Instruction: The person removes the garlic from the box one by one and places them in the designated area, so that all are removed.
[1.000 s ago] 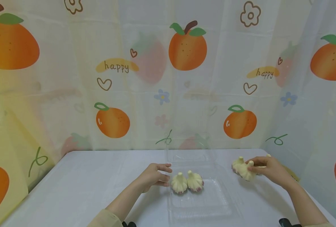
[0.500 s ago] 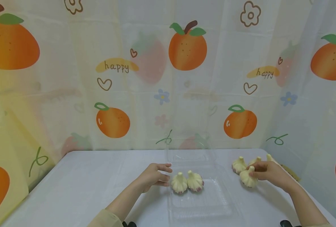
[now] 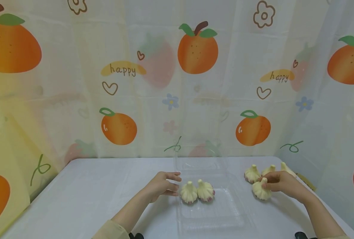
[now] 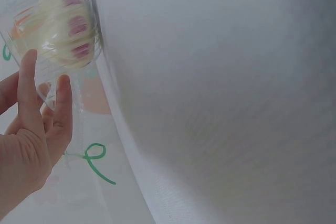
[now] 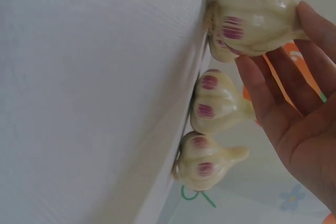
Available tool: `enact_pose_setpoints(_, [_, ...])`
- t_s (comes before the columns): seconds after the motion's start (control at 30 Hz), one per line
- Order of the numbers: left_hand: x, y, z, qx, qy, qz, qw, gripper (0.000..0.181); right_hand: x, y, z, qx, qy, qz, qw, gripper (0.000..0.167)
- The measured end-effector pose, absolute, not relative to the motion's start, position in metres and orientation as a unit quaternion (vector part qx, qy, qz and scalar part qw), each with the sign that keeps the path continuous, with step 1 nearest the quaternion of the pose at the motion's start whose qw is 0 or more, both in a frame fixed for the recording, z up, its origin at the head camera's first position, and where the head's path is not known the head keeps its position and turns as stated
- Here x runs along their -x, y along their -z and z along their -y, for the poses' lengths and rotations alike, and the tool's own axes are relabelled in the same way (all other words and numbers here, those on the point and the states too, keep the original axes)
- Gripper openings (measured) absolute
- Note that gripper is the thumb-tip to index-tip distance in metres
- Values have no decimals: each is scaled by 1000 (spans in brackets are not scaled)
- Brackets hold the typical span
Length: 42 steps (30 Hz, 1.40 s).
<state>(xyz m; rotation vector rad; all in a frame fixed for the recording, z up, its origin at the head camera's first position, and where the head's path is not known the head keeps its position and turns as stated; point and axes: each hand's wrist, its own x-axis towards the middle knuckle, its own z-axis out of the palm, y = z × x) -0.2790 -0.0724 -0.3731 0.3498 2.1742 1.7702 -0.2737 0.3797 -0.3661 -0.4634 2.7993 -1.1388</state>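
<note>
My right hand point(image 3: 284, 184) pinches a garlic bulb point(image 3: 261, 190) between thumb and fingers, low at the table's right side; whether its base touches the table I cannot tell. In the right wrist view the thumb is by the neck of this purple-streaked bulb point(image 5: 257, 14). Just behind it stand more bulbs, among them one garlic bulb point(image 3: 252, 174) at the left of the group. My left hand point(image 3: 162, 186), fingers extended, is at the left side of a clear plastic clamshell box point(image 3: 212, 224). Inside that box two garlic bulbs point(image 3: 197, 192) sit side by side.
The clamshell's transparent lid point(image 3: 199, 164) stands raised at the back. A yellowish-brown object point(image 3: 306, 182) lies partly hidden beyond my right wrist. A fruit-printed curtain point(image 3: 156, 83) hangs behind the white table point(image 3: 84, 199).
My right hand has drawn one garlic bulb a little toward me, away from the back group, exposing more of the bulbs behind. The left hand has stayed still.
</note>
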Motion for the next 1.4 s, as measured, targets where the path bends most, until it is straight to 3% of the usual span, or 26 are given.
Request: enact_pose_setpoints(1.4, [277, 372, 73, -127, -617, -761, 158, 43, 275, 367, -375, 155, 352, -922, 49, 42])
